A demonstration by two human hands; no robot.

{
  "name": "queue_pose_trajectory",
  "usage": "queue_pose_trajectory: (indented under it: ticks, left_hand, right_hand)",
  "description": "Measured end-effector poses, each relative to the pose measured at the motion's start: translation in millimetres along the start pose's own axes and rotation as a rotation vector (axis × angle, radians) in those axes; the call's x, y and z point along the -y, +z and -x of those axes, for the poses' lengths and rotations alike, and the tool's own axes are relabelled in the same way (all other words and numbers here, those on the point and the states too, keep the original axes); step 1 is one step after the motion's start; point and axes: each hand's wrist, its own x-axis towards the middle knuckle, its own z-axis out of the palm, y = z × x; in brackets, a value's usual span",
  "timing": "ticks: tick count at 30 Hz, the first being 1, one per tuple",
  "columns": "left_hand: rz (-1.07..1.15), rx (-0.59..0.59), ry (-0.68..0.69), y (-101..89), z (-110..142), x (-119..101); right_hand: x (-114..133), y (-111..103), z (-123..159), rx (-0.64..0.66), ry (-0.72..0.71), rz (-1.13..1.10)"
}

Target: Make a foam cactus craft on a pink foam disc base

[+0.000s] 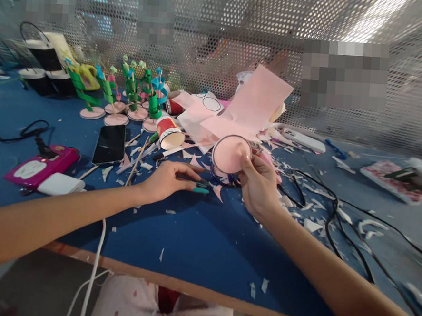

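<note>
"Perforated metal screen [212, 24] behind, patches pixelated. Blue bench [198, 243], paper scraps [312, 225] all over. What's hidden?"

"Something blue-patterned [225, 178], mostly covered by the pink disc [226, 154]. Can't make it out. Bench's far right edge is cut off."

"Disc versus grip?"

"Right grip [261, 187]: thumb and fingers clamped on the disc's right edge, face tilted up. Rest of it sticks out left, above the bench."

"Left grip [170, 179]?"

"Left of the disc, apart from it, fingers bent at a teal-and-dark tool [200, 190]. Closed on it or not, can't tell."
</note>
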Motion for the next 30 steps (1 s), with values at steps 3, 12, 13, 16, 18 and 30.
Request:
queue_pose_trajectory:
  ticks: [3, 12, 13, 16, 18, 30]
  left_hand:
    - [0.017, 0.001, -0.007, 1.9, 2.3, -3.0]
    - [-0.036, -0.016, 0.038, 1.9, 3.6, -5.6]
    - [-0.043, -0.022, 0.048, 1.6, 3.4, -5.3]
    - [-0.047, -0.035, 0.056, 1.1, 2.6, -4.4]
    - [-0.035, -0.036, 0.064, 0.9, 2.5, -4.0]
    - [-0.072, -0.073, 0.130, 0.1, 0.9, 2.4]
  right_hand:
    - [-0.1, 0.8, -0.2, -0.001, -0.003, -0.011]
    - [1.2, 1.4, 0.1, -0.009, -0.011, -0.042]
    - [1.2, 1.3, 0.2, -0.011, -0.009, -0.037]
    - [1.3, 1.7, 0.6, -0.016, -0.006, -0.022]
    - [1.6, 2.5, 1.0, -0.017, -0.007, -0.024]
    - [4.0, 4.1, 2.9, 0.005, 0.019, 0.024]
